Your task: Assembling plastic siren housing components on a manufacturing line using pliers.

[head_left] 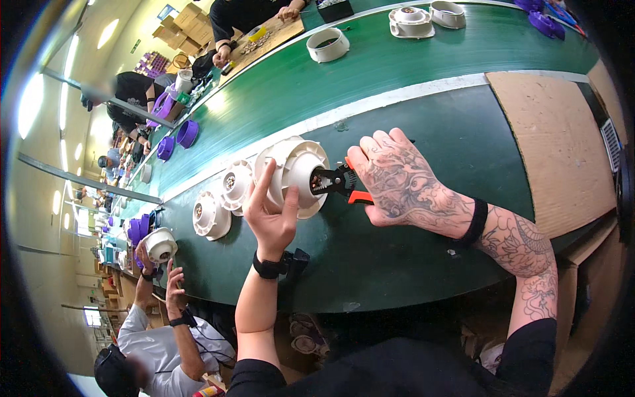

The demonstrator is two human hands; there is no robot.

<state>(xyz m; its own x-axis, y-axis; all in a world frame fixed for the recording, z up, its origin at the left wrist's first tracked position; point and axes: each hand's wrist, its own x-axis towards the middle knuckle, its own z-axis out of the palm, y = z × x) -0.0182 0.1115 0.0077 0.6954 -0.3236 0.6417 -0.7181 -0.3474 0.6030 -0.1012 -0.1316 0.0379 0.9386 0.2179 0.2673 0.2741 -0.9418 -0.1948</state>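
My left hand point(270, 223) holds a white round plastic housing point(299, 157) from its left side, tilted up over the dark green table. Its opening faces right. In my right hand point(400, 178) is a wire stripper point(338, 180) with orange handles and black jaws. The tips of the jaws reach into the housing's opening, where small copper-coloured bits show; what exactly they grip is too small to tell. Left of my left hand, a similar white housing point(236, 186) and another white housing point(210, 217) sit on the table with copper-coloured bits in their centres.
A green conveyor belt point(423, 73) runs beyond the table, carrying a white ring point(327, 45), more white housings point(411, 24) and purple rings point(188, 133). A cardboard sheet point(562, 149) covers the table's right end. At lower left a co-worker point(169, 351) holds a white housing; others work across the belt.
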